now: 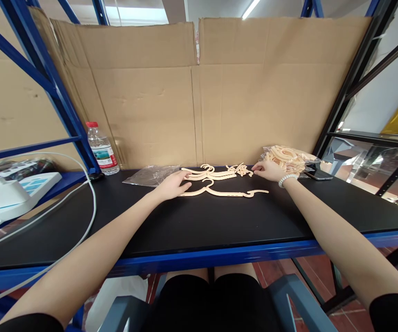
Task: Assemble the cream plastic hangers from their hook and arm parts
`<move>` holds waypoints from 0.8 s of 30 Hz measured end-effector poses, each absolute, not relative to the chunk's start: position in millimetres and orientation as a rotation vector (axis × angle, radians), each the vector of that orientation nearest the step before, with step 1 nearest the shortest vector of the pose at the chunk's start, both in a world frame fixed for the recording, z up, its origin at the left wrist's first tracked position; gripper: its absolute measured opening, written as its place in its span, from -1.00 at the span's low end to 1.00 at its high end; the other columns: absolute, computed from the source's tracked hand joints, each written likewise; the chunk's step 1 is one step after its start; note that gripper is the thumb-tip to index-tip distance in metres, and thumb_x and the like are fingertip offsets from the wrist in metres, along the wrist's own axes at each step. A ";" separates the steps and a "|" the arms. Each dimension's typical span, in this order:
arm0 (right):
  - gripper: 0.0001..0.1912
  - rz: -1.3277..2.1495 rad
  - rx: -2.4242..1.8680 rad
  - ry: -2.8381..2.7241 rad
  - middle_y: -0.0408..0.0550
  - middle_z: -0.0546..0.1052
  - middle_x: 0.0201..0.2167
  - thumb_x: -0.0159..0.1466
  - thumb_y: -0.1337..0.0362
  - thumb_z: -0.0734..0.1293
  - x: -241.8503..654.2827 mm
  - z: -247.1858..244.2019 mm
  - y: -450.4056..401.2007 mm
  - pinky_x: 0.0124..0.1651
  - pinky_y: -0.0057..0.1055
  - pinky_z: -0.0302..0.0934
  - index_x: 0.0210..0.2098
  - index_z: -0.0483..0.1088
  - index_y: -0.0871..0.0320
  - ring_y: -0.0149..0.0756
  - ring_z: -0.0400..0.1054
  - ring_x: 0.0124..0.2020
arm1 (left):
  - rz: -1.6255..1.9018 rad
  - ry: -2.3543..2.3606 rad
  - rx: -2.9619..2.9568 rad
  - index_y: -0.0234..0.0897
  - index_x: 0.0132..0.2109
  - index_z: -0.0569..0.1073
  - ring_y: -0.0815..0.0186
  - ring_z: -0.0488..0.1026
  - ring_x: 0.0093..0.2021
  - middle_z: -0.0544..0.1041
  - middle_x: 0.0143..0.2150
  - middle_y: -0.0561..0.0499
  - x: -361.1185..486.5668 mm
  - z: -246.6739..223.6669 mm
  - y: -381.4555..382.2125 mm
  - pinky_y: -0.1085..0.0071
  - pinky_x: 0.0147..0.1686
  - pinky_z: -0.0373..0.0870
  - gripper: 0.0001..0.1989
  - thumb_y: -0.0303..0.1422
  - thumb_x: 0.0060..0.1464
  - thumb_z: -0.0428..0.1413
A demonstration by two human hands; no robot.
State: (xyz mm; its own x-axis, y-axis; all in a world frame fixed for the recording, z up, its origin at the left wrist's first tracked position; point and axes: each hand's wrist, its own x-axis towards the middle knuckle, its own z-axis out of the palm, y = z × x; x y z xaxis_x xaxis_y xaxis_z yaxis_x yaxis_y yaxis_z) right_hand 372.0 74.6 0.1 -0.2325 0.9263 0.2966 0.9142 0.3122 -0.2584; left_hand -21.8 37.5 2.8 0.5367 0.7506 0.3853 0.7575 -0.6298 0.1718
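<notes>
Left hand (173, 185): palm down, with the thumb spread away from the fingers. Its fingertips are at the left ends of the back hangers, and its thumb is just above the left arm of the front hanger. I cannot tell if it presses on them.
Right hand (268, 170): low over the table, with bent fingers, at the right edge of the pile of small bits. The tips are too small to tell if they pinch one. A pale bracelet (288, 179) goes around the wrist.
Front hanger (207, 189): cream, lying flat on the table, with its hook pointing away from the person. A curvy cream piece (256, 192) lies at its right end.
Back hangers (213, 175): cream too, lying close together just behind the front one, hooks pointing away.
Small bits (240, 170): a little cream pile by the right ends of the back hangers.
Full bag (285, 159): see-through, with lots of cream pieces inside, behind the right hand.
Flat bag (152, 175): see-through and crinkly, behind the left hand.
Phone (318, 174): dark, lying to the right of the full bag.
Bottle (102, 150): clear with a red cap, standing at the back left.
Power strip (42, 186): white and blue, far left, with a white plug (3, 193) in it.
Table (219, 226): black top, blue front edge.
Cardboard (143, 106): brown, standing up behind everything on the table.
</notes>
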 end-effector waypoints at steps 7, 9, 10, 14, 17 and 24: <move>-0.70 0.060 -1.626 -2.279 -0.02 0.60 -0.27 0.18 0.40 0.24 372.6 -2.8 78.0 -0.11 -0.35 0.31 -0.15 0.52 0.18 -0.25 0.47 -0.27 | -0.505 -1.407 -2.743 -0.42 0.21 0.26 0.09 0.26 0.24 0.33 0.23 -0.24 -26.7 -5.2 48.3 0.15 0.22 0.16 -0.49 -0.29 0.16 -0.13; -0.68 0.068 -1.618 -2.296 -0.04 0.60 -0.27 0.16 0.43 0.24 372.6 -5.0 79.6 -0.11 -0.37 0.31 -0.15 0.52 0.16 -0.26 0.47 -0.28 | -0.440 -1.404 -2.748 -0.47 0.22 0.26 0.10 0.24 0.25 0.32 0.24 -0.26 -28.6 -8.9 52.5 0.17 0.24 0.14 -0.48 -0.32 0.17 -0.15; -0.67 0.074 -1.610 -2.304 -0.04 0.60 -0.25 0.15 0.44 0.24 372.4 -6.4 80.6 -0.11 -0.38 0.31 -0.14 0.52 0.16 -0.27 0.47 -0.27 | -0.429 -1.394 -2.745 -0.47 0.21 0.28 0.10 0.25 0.24 0.33 0.24 -0.26 -29.3 -10.8 54.7 0.17 0.24 0.13 -0.48 -0.32 0.18 -0.16; -0.70 0.079 -1.581 -2.325 -0.04 0.60 -0.23 0.14 0.44 0.26 371.7 -13.0 86.0 -0.13 -0.42 0.31 -0.17 0.52 0.17 -0.27 0.47 -0.26 | -0.486 -1.350 -2.686 -0.36 0.13 0.38 0.13 0.32 0.17 0.42 0.15 -0.17 -30.3 -16.6 63.1 0.19 0.20 0.21 -0.57 -0.33 0.19 -0.14; -0.74 0.061 -1.577 -2.319 0.00 0.59 -0.25 0.14 0.41 0.29 372.0 -16.5 90.1 -0.15 -0.40 0.31 -0.20 0.53 0.19 -0.24 0.47 -0.27 | -0.508 -1.373 -2.639 -0.32 0.07 0.44 0.13 0.36 0.12 0.46 0.08 -0.15 -29.8 -19.2 68.2 0.21 0.14 0.28 -0.61 -0.40 0.14 -0.08; -0.82 0.041 -1.545 -2.309 0.03 0.58 -0.30 0.17 0.35 0.29 371.5 -18.9 91.5 -0.18 -0.39 0.30 -0.31 0.53 0.19 -0.22 0.46 -0.28 | -0.549 -1.473 -2.560 -0.24 -0.21 0.54 0.13 0.46 -0.03 0.55 -0.13 -0.11 -22.0 -17.5 70.6 0.24 0.04 0.35 -0.76 -0.48 0.06 0.00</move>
